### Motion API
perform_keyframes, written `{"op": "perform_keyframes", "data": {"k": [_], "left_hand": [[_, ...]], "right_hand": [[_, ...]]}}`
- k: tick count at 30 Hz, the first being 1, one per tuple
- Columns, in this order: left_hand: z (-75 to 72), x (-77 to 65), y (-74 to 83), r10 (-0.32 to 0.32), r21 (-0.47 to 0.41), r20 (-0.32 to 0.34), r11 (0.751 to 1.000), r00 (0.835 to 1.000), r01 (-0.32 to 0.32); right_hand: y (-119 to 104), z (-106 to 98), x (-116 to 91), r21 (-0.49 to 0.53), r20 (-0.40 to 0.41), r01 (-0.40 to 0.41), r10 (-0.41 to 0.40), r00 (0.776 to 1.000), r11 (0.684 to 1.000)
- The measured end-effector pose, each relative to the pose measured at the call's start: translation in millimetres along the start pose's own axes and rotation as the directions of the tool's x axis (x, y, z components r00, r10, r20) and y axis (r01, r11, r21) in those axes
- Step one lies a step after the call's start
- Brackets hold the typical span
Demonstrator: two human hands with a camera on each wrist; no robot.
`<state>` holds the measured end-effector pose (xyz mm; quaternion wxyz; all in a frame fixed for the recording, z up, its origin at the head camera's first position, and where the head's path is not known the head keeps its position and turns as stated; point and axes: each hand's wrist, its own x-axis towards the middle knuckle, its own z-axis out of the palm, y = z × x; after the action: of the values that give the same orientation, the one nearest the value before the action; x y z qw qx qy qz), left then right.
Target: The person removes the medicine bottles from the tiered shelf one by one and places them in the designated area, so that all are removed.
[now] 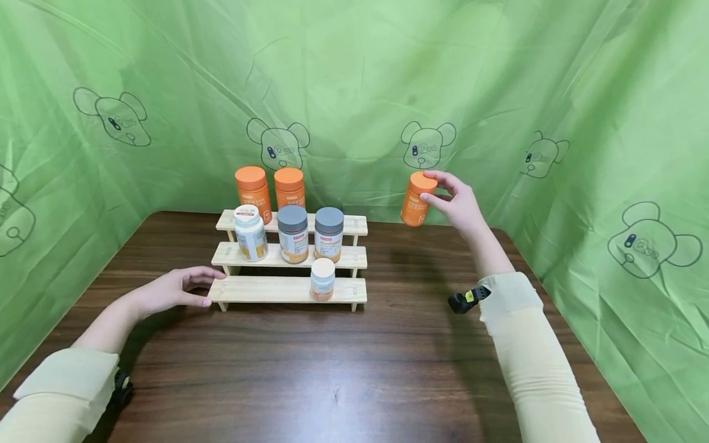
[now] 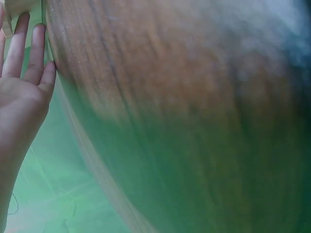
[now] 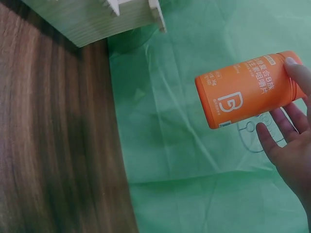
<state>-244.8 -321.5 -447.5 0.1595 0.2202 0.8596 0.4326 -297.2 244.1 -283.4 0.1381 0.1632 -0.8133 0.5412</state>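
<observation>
My right hand (image 1: pixel 456 203) grips an orange bottle (image 1: pixel 415 203) by its cap, thumb on one side and fingers on the other. The bottle is held upright above the table's back edge, to the right of a three-tier wooden rack (image 1: pixel 266 289). White lettering and a large B mark show on the bottle (image 3: pixel 243 90) in the right wrist view. My left hand (image 1: pixel 172 292) is at the left end of the rack's lowest tier, fingertips at its back corner and thumb at its front corner. In the left wrist view, that hand's fingers (image 2: pixel 36 58) are extended.
Two orange bottles (image 1: pixel 289 187) stand on the top tier. A white bottle (image 1: pixel 251 237) and two grey-capped jars (image 1: pixel 329 237) occupy the middle tier. One small white-capped jar (image 1: pixel 322 283) is on the lowest tier's right. Green cloth (image 1: pixel 354 92) surrounds the dark wooden table (image 1: pixel 332 381).
</observation>
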Motion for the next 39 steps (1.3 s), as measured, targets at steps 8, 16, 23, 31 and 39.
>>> {"op": "perform_keyframes", "data": {"k": [8,16,23,31,39], "left_hand": [[-1.4,-0.2,1.6,-0.012,-0.019,0.015,1.000,1.000,0.013],[-0.7,1.5,2.8,0.005,-0.041,0.032,0.999,0.999,-0.003],[0.6,1.1,5.0,0.011,-0.088,0.034,0.996,0.999,-0.008],[1.3,1.2,0.8,0.023,-0.073,0.029,0.997,0.999,-0.021],[1.4,1.6,1.0,0.024,-0.050,0.010,0.998,1.000,-0.023]], "right_hand": [[23.6,3.8,-2.6,0.023,-0.004,-0.030,0.030,1.000,0.999],[50.6,9.3,-5.7,0.048,-0.060,-0.084,0.087,0.994,0.995],[66.0,16.8,-10.9,0.073,-0.088,-0.094,0.100,0.991,0.993],[80.2,24.1,-16.3,0.054,-0.113,-0.114,0.119,0.986,0.992],[92.9,30.4,-20.5,0.074,-0.131,-0.138,0.147,0.981,0.988]]}}
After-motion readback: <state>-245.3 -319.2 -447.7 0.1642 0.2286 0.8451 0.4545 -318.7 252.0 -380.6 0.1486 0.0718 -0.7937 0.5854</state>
